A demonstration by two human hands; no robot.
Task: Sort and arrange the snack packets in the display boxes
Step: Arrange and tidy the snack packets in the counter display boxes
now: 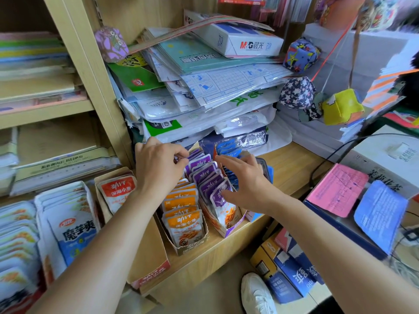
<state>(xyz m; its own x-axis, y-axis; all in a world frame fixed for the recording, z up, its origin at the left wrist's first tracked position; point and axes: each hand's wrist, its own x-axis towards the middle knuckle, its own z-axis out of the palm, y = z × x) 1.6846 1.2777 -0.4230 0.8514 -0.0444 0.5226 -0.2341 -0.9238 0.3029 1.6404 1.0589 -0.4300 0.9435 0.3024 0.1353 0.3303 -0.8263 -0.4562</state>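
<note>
A row of purple snack packets (207, 175) stands upright in a cardboard display box (229, 230) on the wooden counter. My left hand (158, 165) reaches to the back of that row, its curled fingertips pinching the rearmost purple packets. My right hand (247, 181) lies over the right side of the row with fingers spread, thumb against the front purple packet. Orange packets (183, 214) fill the box (192, 245) just to the left. Blue packets (229, 152) stand in a box behind my right hand. A red packet (118, 189) leans in a largely empty box further left.
Boxes of blue-and-white packets (70, 225) crowd the left edge. A tall pile of paper and plastic-wrapped stationery (204, 91) sits right behind the boxes. Fabric cubes (297, 92) hang at the right. Pink and blue papers (337, 189) lie on a box; cartons (292, 268) stand on the floor.
</note>
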